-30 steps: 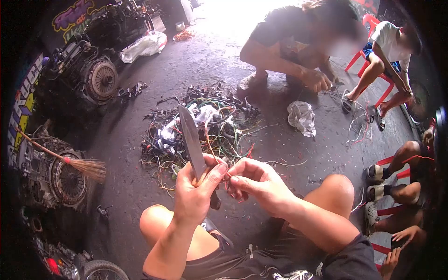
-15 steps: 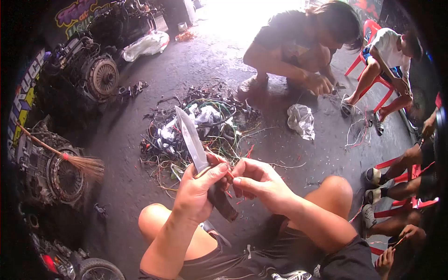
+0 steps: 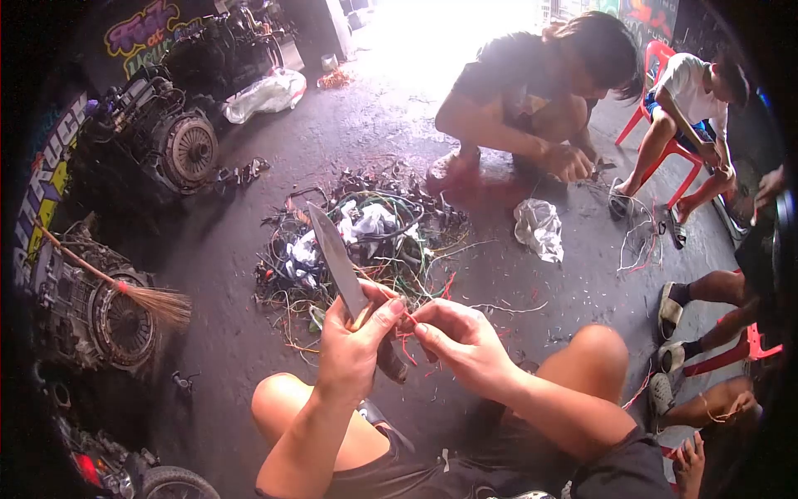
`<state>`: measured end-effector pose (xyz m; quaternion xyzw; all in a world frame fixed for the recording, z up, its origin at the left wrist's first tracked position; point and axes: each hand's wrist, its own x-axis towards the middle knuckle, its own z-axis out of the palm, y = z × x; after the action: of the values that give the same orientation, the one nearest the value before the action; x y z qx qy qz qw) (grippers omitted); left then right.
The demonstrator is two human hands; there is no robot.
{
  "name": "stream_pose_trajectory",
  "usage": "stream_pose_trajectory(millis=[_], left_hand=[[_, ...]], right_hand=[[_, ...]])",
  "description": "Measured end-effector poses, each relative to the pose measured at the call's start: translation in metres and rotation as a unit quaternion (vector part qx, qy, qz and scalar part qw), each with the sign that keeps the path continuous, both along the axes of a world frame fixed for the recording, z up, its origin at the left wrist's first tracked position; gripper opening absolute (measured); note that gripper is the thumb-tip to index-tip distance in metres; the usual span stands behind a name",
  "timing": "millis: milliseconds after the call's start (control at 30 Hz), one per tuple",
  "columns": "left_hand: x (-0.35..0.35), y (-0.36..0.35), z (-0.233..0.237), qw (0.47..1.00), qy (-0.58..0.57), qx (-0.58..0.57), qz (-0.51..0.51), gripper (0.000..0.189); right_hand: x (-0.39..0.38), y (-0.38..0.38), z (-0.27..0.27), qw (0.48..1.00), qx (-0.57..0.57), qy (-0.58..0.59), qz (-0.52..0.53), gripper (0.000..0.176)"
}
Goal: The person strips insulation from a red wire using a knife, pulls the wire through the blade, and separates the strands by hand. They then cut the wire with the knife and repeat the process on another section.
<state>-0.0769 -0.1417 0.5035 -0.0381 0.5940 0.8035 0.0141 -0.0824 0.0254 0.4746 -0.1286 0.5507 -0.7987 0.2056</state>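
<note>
My left hand [image 3: 353, 353] is closed round the handle of a knife [image 3: 339, 259], whose broad blade points up and away from me. Between that thumb and the fingers runs a thin red wire [image 3: 409, 318]. My right hand [image 3: 465, 341] pinches the wire's other side, close beside the left thumb. The knife's dark handle end [image 3: 392, 366] sticks out below my left palm. Beyond both hands, a tangled heap of wires [image 3: 366, 241] in several colours lies on the floor, mixed with white plastic and black scraps.
A crouching person [image 3: 532, 100] works at wires ahead. Another sits on a red chair [image 3: 665, 133]; more people's legs line the right edge. A crumpled white bag [image 3: 539, 229] lies on the floor. Engine parts [image 3: 187, 150] and a broom [image 3: 154, 301] are at left.
The view has shifted slightly. My left hand and the knife have turned a little, and the blade looks darker. My right hand still pinches the red wire. At right, a seated person has shifted.
</note>
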Motion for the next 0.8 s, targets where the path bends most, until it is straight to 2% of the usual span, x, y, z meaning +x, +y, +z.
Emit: stream_pose_trajectory(millis=[100,233,333,367,500,600,633,733,800], left_hand=[[0.000,0.001,-0.001,1.000,0.008,-0.005,0.010,0.011],[-0.001,-0.002,-0.003,0.999,-0.024,-0.027,0.007,0.015],[-0.002,-0.011,0.004,0.994,-0.102,-0.024,-0.022,0.020],[-0.002,-0.013,0.003,0.993,-0.093,-0.069,-0.027,0.023],[0.000,-0.016,0.013,0.978,-0.152,0.045,-0.133,0.022],[0.002,-0.016,0.012,0.963,-0.136,0.150,-0.180,0.022],[0.004,-0.014,0.009,0.964,-0.132,0.150,-0.176,0.022],[0.004,-0.020,0.003,0.921,-0.168,0.277,-0.215,0.021],[0.006,-0.019,0.007,0.930,-0.170,0.248,-0.210,0.025]], right_hand=[[0.005,-0.001,0.007,0.998,0.053,0.018,-0.029,0.017],[0.006,0.001,0.006,0.999,0.028,-0.004,-0.038,0.016],[0.007,0.002,0.008,0.997,0.020,-0.027,-0.070,0.015],[0.005,0.003,0.010,0.996,0.027,-0.032,-0.077,0.016],[0.003,0.005,0.008,0.995,0.022,-0.039,-0.088,0.020],[0.005,0.007,0.014,0.995,-0.006,-0.061,-0.076,0.022],[0.005,0.007,0.016,0.995,-0.017,-0.068,-0.070,0.022],[0.005,0.005,0.017,0.993,-0.031,-0.074,-0.088,0.022],[0.005,0.002,0.014,0.990,-0.043,-0.091,-0.100,0.022]])
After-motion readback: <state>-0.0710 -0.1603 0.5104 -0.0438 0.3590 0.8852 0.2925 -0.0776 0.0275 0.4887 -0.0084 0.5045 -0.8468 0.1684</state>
